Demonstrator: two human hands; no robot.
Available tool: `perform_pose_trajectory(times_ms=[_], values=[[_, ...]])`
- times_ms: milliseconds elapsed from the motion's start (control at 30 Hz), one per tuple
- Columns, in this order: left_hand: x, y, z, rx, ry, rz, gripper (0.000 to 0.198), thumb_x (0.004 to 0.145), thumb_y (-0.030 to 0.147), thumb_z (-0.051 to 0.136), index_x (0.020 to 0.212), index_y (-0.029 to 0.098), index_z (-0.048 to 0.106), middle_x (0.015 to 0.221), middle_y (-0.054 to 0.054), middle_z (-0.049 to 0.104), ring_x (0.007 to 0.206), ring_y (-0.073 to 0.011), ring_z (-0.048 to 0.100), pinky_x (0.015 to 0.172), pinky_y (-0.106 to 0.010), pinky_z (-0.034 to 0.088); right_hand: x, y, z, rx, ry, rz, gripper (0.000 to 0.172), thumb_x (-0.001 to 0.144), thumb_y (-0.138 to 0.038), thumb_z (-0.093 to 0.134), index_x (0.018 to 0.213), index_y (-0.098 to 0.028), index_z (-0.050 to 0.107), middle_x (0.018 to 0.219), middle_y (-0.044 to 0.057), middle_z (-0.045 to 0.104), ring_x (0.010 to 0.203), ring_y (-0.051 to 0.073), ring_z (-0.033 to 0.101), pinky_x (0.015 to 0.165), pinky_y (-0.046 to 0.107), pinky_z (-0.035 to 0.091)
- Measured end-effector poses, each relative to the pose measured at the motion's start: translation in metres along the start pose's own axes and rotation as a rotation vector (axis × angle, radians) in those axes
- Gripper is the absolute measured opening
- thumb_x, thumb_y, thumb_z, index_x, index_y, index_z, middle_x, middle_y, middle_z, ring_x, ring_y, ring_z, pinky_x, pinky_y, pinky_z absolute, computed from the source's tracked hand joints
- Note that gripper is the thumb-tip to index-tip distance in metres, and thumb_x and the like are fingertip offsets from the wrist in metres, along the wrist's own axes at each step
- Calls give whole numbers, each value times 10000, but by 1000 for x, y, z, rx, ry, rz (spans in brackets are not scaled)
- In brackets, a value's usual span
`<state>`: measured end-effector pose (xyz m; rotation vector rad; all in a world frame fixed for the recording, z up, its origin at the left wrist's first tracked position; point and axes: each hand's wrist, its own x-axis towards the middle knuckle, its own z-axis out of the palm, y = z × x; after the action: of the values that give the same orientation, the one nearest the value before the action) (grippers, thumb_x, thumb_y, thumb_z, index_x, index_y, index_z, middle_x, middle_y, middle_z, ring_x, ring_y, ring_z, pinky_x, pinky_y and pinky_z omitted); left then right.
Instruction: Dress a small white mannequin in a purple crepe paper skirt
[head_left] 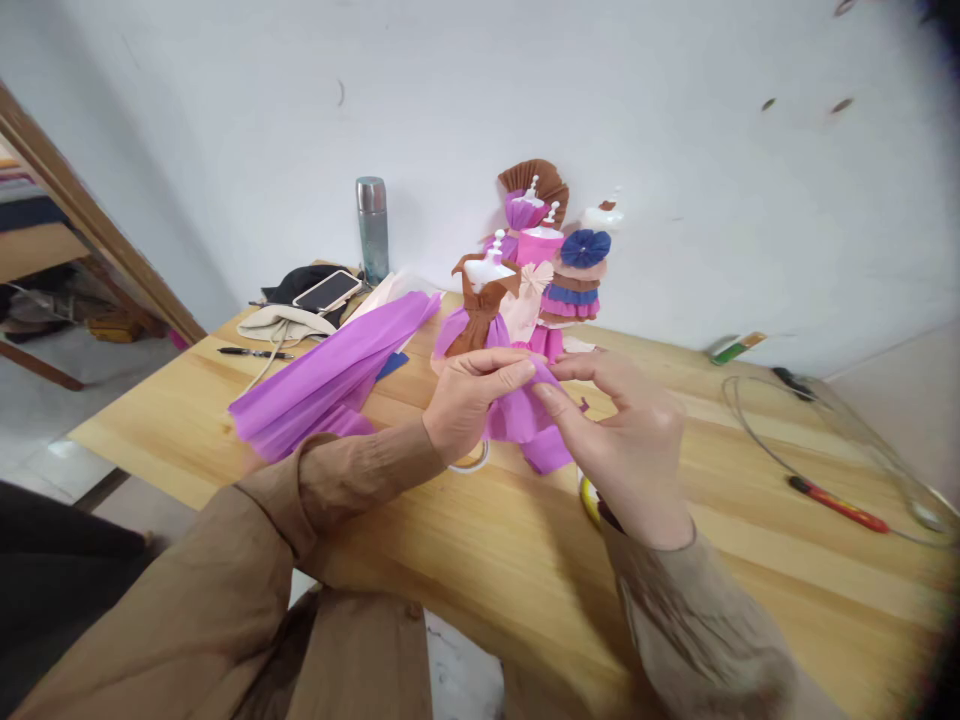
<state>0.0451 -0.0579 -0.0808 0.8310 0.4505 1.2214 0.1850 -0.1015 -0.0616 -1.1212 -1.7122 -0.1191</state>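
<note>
Between my two hands hangs a piece of purple crepe paper [512, 417], its top edge gathered. My left hand [472, 395] pinches it with thumb and forefinger. My right hand [626, 430] holds the same edge between thumb and fingers, close to the left fingertips. Just beyond stands a small white dress form [489, 268] wrapped in a brown bodice [481, 310] with purple below. Under the hanging paper, another purple scrap [546, 452] shows, and whether it is joined is hard to tell. A yellow roll [589, 498] is partly hidden by my right wrist.
Folded purple crepe paper [322, 385] lies on the left of the wooden table [450, 530], near a pen [255, 353], a phone [328, 291] and a flask [373, 230]. Behind are more dressed forms [540, 245]. On the right rests a red-handled tool [840, 505] with a cable.
</note>
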Motion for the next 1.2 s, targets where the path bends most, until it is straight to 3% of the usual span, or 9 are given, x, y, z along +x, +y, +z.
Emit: perform_pose_trajectory(times_ms=[333, 600, 767, 867, 1033, 1200], values=[[2, -5, -3, 24, -38, 26, 228, 631, 349, 901, 758, 191, 796, 827, -38, 763, 805, -154, 669, 833, -318, 508, -1, 2, 0, 1, 20, -59, 55, 867, -195, 681, 819, -222, 679, 801, 37, 725, 731, 189, 659, 685, 347, 518], [0, -3, -3, 65, -43, 11, 295, 642, 342, 889, 803, 168, 713, 822, -9, 714, 794, -110, 636, 850, -290, 494, 0, 5, -1, 23, 5, -53, 102, 875, -185, 668, 782, -227, 664, 782, 28, 722, 722, 187, 650, 697, 348, 508], [6, 6, -9, 345, -149, 55, 495, 628, 291, 895, 1041, 169, 650, 1015, -48, 690, 991, -170, 624, 926, -330, 452, 0, 9, -5, 65, -3, 0, 74, 864, -193, 685, 802, -233, 681, 807, 16, 733, 759, 191, 673, 756, 362, 521], [10, 14, -10, 515, -249, 67, 528, 620, 306, 892, 1069, 145, 667, 1096, -82, 680, 1082, -210, 592, 969, -348, 428, 0, 13, -6, 193, -24, 86, 53, 852, -201, 699, 819, -242, 707, 856, 19, 742, 818, 202, 687, 809, 387, 532], [10, 25, -8, 557, -341, -51, 345, 766, 464, 761, 860, 144, 673, 836, -24, 649, 774, -137, 564, 725, -272, 445, 1, 18, -5, 433, -58, 168, 74, 827, -201, 736, 798, -268, 745, 873, 20, 746, 908, 215, 692, 890, 430, 530], [8, 27, -4, 540, -289, -59, 192, 845, 325, 684, 828, 134, 678, 806, -24, 649, 745, -126, 553, 683, -251, 430, 1, 22, -2, 492, -21, 214, 92, 817, -197, 755, 812, -287, 768, 920, 17, 746, 929, 206, 686, 923, 437, 522]])
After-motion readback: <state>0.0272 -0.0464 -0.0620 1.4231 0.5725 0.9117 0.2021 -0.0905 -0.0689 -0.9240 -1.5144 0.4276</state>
